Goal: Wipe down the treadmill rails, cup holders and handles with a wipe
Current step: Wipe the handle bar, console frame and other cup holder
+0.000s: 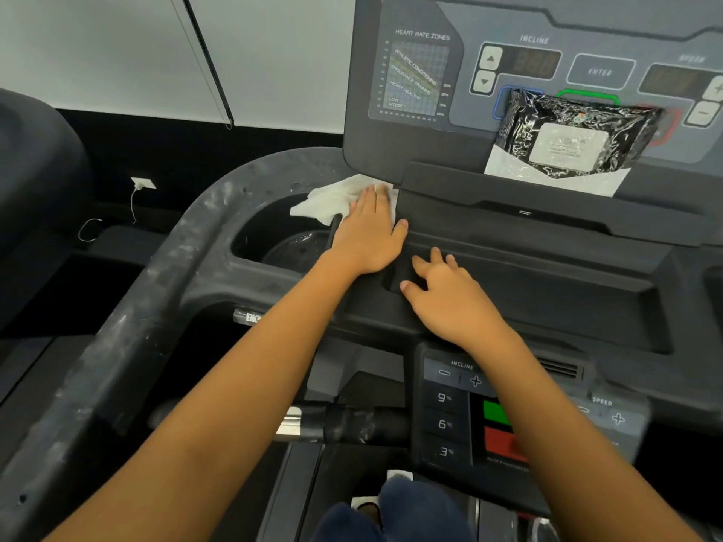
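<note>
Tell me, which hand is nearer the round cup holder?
Left. The left hand lies flat on the white wipe at the right rim of the cup holder; the right hand rests further right on the dark console ledge, clear of it.

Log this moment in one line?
left hand: presses wipe at cup holder rim | right hand: empty, rests on console ledge | wipe pack: propped on display

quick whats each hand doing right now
Left hand: open, straight fingers pressing the white wipe beside the cup holder.
Right hand: open, resting on the console ledge, holding nothing.
</note>
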{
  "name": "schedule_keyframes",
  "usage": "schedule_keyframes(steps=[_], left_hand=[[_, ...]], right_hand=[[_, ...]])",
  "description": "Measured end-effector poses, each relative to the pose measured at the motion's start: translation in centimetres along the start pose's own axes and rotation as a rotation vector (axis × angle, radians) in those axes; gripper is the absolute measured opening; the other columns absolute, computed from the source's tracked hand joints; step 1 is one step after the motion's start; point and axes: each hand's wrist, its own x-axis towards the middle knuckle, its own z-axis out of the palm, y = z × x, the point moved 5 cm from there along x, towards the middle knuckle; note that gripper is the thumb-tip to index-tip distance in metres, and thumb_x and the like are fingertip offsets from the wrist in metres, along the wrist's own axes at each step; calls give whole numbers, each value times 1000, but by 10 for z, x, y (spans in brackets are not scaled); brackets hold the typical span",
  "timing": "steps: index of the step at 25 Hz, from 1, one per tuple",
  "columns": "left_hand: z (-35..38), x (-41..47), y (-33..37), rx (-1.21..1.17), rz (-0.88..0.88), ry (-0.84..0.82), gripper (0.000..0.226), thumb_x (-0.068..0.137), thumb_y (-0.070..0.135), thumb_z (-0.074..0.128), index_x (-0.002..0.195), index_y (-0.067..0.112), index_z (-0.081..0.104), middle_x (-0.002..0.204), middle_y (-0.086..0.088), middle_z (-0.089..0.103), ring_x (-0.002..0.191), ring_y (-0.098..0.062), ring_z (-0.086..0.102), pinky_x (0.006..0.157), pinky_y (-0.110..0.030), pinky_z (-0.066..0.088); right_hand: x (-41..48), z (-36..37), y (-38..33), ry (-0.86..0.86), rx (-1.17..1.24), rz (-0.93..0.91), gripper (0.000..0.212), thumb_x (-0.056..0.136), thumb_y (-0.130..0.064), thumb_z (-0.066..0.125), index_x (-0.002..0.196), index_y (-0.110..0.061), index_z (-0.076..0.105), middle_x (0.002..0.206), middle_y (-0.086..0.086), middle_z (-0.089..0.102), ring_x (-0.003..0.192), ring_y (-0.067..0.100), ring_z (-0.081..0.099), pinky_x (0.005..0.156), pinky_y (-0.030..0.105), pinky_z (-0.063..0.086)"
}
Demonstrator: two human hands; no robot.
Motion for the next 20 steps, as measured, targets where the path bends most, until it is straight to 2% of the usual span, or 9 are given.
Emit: schedule_keyframes(steps=[4, 6, 8, 11, 13, 15, 17, 19, 20], left_hand=[[9, -34, -5, 57, 28, 41, 64, 102, 33, 25, 151, 1, 1, 161, -14, 2, 149, -21, -2, 121, -37, -2], [3, -13, -9, 103, -22, 43, 60, 103, 33, 20, 152, 1, 6, 161, -13, 5, 149, -21, 0, 119, -38, -4], [-8, 20, -18, 148, -43, 57, 56, 103, 31, 17, 151, 3, 16, 160, -13, 12, 148, -24, 5, 119, -39, -3], [-24, 60, -30, 239, 48, 99, 53, 96, 28, 20, 142, 8, 40, 150, -14, 37, 140, -31, 27, 118, -47, 12], [-40, 76, -45, 238, 57, 124, 48, 87, 23, 28, 127, 7, 51, 136, -16, 50, 127, -35, 41, 109, -50, 27], [-56, 84, -86, 305, -7, 195, 48, 89, 23, 28, 131, 6, 46, 136, -16, 48, 126, -35, 41, 106, -51, 31], [-72, 77, -136, 377, -137, 212, 53, 93, 28, 19, 139, 12, 41, 141, -12, 46, 130, -33, 40, 106, -50, 31], [-82, 73, -157, 352, -297, 219, 51, 95, 30, 19, 133, 13, 48, 133, -13, 54, 122, -35, 49, 100, -50, 34], [-82, 75, -147, 356, -315, 241, 49, 94, 30, 21, 128, 10, 51, 126, -15, 58, 115, -38, 52, 96, -50, 37]], right_hand=[[7, 0, -11, 72, -59, -45, 52, 101, -33, 36, 148, -13, 31, 155, 21, 21, 146, 33, 14, 119, 50, 14], [9, -4, -21, 114, -43, -91, 48, 101, -29, 36, 145, -10, 36, 153, 18, 28, 143, 31, 22, 116, 46, 23], [12, -7, -28, 134, -35, -144, 46, 102, -26, 35, 144, -9, 37, 155, 13, 26, 143, 28, 22, 113, 43, 25], [17, -8, -27, 131, -12, -196, 47, 102, -22, 33, 148, -10, 30, 156, 9, 24, 145, 24, 16, 115, 39, 21], [17, -6, -25, 127, 8, -204, 48, 103, -21, 32, 150, -11, 27, 158, 7, 20, 147, 22, 10, 117, 37, 17], [17, -3, -23, 94, 13, -209, 50, 103, -21, 30, 152, -13, 22, 161, 6, 8, 148, 20, 3, 119, 36, 12], [15, 0, -24, 55, 15, -205, 52, 104, -23, 30, 153, -15, 16, 162, 4, -1, 148, 19, -1, 119, 35, 10], [16, 3, -26, 48, 19, -190, 54, 104, -26, 30, 153, -14, 12, 161, 4, -5, 148, 19, -4, 119, 35, 8], [16, 4, -27, 58, 27, -181, 55, 104, -27, 30, 153, -14, 11, 161, 4, -5, 148, 18, -5, 119, 35, 7]])
